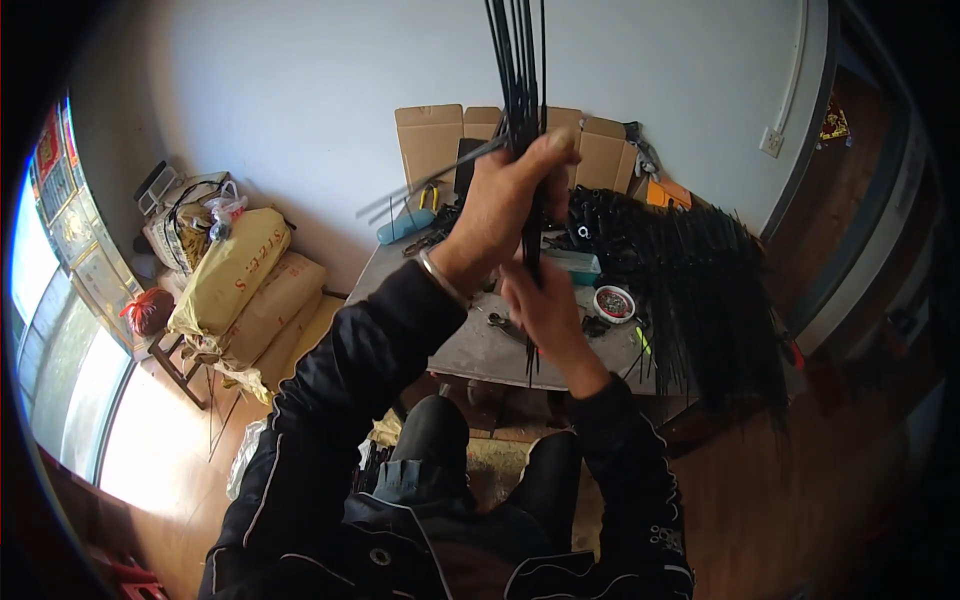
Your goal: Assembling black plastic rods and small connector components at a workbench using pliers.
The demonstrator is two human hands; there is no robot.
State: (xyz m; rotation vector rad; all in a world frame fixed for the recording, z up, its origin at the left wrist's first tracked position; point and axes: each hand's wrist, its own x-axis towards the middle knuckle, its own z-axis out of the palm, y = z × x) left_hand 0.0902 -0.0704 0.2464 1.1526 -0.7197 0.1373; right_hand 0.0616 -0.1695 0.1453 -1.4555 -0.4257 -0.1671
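Observation:
A bundle of long, thin black rods [520, 75] stands upright before me, above the near side of the table. My left hand [497, 205], with a light-coloured bangle at its wrist, is closed around the middle of the bundle, thumb to the right. A few rods poke out sideways to the left of that hand, smeared by motion. Lower down, my right hand [548, 308] is closed on the bundle's lower part; its fingertips are partly hidden. The lower rod ends hang down by the table's front edge. On the right of the table lies a big heap of similar black rods [715, 290].
The grey table [465, 345] also bears a round white-and-red dish of small parts [613, 304], a teal tray [572, 264], yellow-handled pliers [429, 195] and a blue cylinder [405, 227]. Cardboard [430, 140] leans on the wall behind. Stacked sacks [235, 270] stand at left.

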